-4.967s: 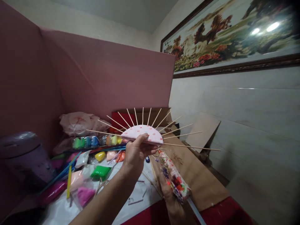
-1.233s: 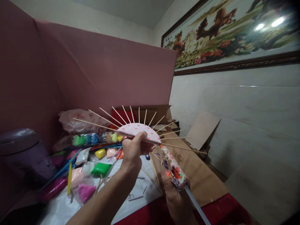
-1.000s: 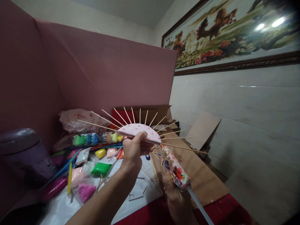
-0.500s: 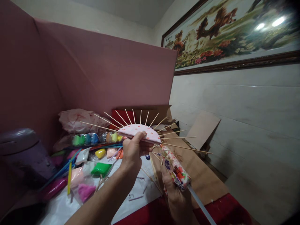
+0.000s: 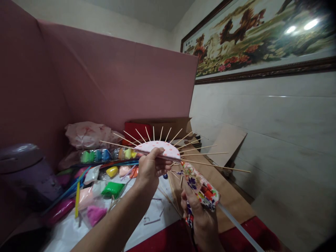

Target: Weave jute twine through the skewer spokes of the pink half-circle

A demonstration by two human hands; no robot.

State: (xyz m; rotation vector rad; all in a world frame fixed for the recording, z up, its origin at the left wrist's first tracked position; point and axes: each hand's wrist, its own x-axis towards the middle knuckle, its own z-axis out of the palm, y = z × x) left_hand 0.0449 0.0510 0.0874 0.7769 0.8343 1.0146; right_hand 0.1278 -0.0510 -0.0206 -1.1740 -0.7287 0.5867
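Pinched in my left hand (image 5: 152, 166) is a spotted pink disc (image 5: 170, 148), tilted so that it shows as a half-round. Thin wooden sticks (image 5: 215, 165) fan out from its edge like rays. My right hand (image 5: 198, 210) is wrapped round a flower-patterned hot glue gun (image 5: 201, 185), from whose back end a long clear glue stick (image 5: 240, 225) sticks out. The gun's orange nozzle (image 5: 183, 163) is at the disc's right edge, near the base of a stick; whether it touches cannot be made out. The disc's underside is hidden.
On the white-covered table lie packets of coloured clay, such as a green packet (image 5: 113, 189), and a yellow strip (image 5: 77, 199). A brown cardboard sheet (image 5: 236, 210) lies at the right. A purple bin (image 5: 26, 175) stands at the left, and a pink panel (image 5: 126, 80) rises behind.
The disc with its sticks has turned a little and shifted slightly right. My right hand and the glue gun have moved a little to the right, the nozzle staying by the disc's edge.
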